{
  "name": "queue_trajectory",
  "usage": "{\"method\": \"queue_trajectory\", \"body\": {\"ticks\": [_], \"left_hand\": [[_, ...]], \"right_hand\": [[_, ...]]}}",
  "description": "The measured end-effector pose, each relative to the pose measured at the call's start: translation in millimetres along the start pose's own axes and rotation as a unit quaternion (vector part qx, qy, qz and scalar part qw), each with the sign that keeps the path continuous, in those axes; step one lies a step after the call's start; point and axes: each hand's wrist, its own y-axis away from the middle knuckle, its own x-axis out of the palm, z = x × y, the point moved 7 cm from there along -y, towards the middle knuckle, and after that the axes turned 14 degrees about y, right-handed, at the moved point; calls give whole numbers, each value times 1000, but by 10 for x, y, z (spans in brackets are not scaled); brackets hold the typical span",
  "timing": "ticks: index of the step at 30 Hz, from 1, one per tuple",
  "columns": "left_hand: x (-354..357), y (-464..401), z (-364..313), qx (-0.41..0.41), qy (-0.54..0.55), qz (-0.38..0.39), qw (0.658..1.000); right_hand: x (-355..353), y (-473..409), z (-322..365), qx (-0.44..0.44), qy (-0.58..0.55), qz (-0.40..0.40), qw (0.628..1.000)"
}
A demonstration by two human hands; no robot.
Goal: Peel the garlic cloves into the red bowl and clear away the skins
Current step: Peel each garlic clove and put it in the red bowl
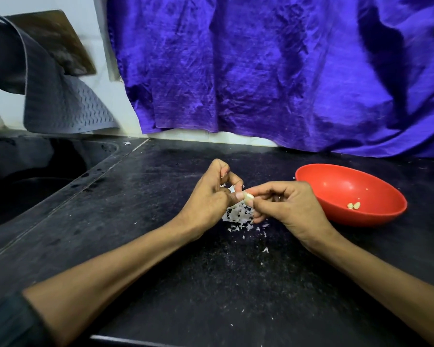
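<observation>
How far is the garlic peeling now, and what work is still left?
Done: a few peeled cloves lie in the red bowl.
In hand: the left hand and right hand pinch one garlic clove between them.
Left: the skins lie scattered on the black counter, not yet cleared.

Both forearms reach forward, the left hand (211, 194) and right hand (286, 204) meeting, fingers (263, 194) curled in a pinch.

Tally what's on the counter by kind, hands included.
Hands: 2, left hand, right hand
Red bowl: 1
Peeled cloves in bowl: 2, possibly 3
Garlic clove held: 1
Skin pile: 1
Total: 7
</observation>
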Motion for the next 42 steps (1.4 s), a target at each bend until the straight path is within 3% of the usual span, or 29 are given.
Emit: {"method": "queue_trajectory", "body": {"ticks": [16,23,28,42], "left_hand": [[18,84,-138,87,-169,-4,982],[56,108,-170,150,-282,-20,947],[61,118,-192,161,-280,-23,946],[-46,59,-135,171,-298,-45,938]], "right_hand": [[12,7,-19,14,16,-34,999],[5,-29,-43,34,4,-42,999],[-69,-56,-128,60,-21,-67,996],[-63,-75,-158,49,-47,-33,997]]}}
